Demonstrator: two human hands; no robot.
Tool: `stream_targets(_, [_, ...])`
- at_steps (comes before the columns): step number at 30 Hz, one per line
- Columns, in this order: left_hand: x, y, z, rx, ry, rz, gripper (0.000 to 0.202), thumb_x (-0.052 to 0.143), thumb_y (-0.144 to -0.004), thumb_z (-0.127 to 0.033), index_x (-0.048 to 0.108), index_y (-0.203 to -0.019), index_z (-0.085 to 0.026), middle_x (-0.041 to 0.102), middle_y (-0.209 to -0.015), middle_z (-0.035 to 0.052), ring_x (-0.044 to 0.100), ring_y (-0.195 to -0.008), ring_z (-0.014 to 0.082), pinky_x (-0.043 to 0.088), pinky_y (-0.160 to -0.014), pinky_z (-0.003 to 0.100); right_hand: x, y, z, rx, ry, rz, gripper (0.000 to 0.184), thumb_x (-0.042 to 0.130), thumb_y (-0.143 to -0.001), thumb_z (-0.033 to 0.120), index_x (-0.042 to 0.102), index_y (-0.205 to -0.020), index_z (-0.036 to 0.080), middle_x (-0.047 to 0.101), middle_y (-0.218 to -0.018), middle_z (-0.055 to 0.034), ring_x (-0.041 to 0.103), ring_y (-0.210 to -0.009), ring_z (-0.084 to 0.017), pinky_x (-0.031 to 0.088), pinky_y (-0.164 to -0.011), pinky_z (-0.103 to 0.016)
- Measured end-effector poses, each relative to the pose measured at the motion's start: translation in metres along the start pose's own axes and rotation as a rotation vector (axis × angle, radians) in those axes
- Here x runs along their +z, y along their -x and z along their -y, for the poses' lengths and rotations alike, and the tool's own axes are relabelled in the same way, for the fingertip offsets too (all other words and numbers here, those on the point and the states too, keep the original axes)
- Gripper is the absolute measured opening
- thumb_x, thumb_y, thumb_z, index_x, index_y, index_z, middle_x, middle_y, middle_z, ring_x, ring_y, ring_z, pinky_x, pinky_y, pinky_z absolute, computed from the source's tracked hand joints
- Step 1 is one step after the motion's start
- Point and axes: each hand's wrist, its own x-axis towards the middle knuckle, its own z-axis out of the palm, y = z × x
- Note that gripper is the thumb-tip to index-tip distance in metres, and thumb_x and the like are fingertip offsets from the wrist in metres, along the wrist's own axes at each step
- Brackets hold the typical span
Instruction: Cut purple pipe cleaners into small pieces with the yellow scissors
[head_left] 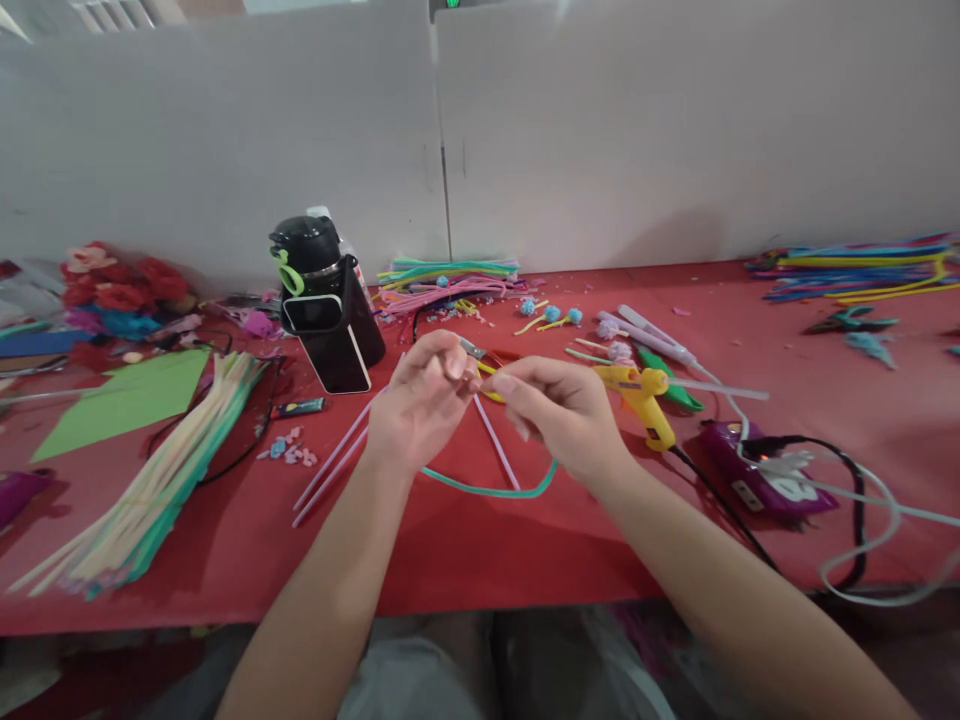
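Observation:
My left hand (420, 405) is raised over the table with its palm partly towards me and its fingers curled in. Opposite it, my right hand (559, 410) pinches thumb against forefinger, the tips meeting those of my left hand. Whatever lies between the fingertips is too small to make out. Below them, a teal pipe cleaner (487, 490) curves across the red table (465, 560). Pale purple pipe cleaners (330, 475) lie beside my left wrist, and another purple stem (496, 445) runs between the hands. Yellow-handled scissors (489, 394) are partly hidden behind the fingers.
At right are a yellow glue gun (641, 395), a lilac styling iron (652, 335) and a purple power strip (772, 480) with cables. A black phone (330, 345) leans against a dark bottle (311, 250). A cream-and-green pipe-cleaner bundle (165, 480) lies left.

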Motion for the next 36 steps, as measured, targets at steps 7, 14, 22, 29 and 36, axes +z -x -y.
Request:
stream_targets(7, [0.000,0.001,0.006,0.025,-0.299,-0.068,0.018,0.084,-0.078,-0.032,0.078,-0.090,-0.021,0.065,-0.076,0.0007,0.059,-0.068,0.0086,0.052,-0.065,0.020,-0.007,-0.010,-0.003,0.027,-0.033,-0.116,0.034,0.080,-0.079,0.048,0.066,-0.071,0.018,0.048,-0.048,0.0067,0.036,-0.042,-0.005,0.027,-0.041,-0.021])
stream_targets(14, [0.001,0.003,0.010,0.086,-0.482,-0.052,0.005,0.080,-0.082,-0.025,0.079,-0.086,-0.021,0.072,-0.073,0.0003,0.065,-0.066,0.0086,0.055,-0.064,0.019,-0.002,-0.008,-0.001,-0.013,0.008,-0.106,0.038,0.080,-0.078,0.052,0.064,-0.070,0.019,0.049,-0.050,0.0066,0.040,-0.044,-0.006,0.033,-0.044,-0.022])
stream_targets(22, [0.008,0.006,0.003,0.152,-0.698,-0.112,0.008,0.074,-0.086,-0.020,0.081,-0.082,-0.020,0.075,-0.066,-0.0002,0.069,-0.058,0.0097,0.058,-0.057,0.019,-0.005,-0.009,-0.008,0.005,0.073,-0.120,0.035,0.078,-0.080,0.049,0.065,-0.072,0.018,0.059,-0.055,0.0031,0.045,-0.046,-0.007,0.035,-0.046,-0.023])
stream_targets(29, [0.009,0.004,0.002,0.177,-0.777,-0.118,0.011,0.070,-0.088,-0.021,0.078,-0.081,-0.018,0.073,-0.066,-0.0007,0.069,-0.058,0.0091,0.058,-0.057,0.018,-0.004,-0.011,-0.012,0.069,0.000,-0.111,0.039,0.081,-0.077,0.053,0.064,-0.071,0.018,0.051,-0.049,0.0065,0.035,-0.045,-0.005,0.027,-0.044,-0.022])
stream_targets(36, [0.005,0.005,0.004,0.150,-0.714,-0.118,0.010,0.070,-0.089,-0.024,0.078,-0.084,-0.018,0.073,-0.069,-0.0001,0.068,-0.060,0.0102,0.059,-0.060,0.022,-0.004,-0.010,-0.013,0.121,-0.057,-0.109,0.041,0.082,-0.075,0.054,0.063,-0.071,0.018,0.050,-0.051,0.0067,0.034,-0.045,-0.005,0.024,-0.044,-0.022])
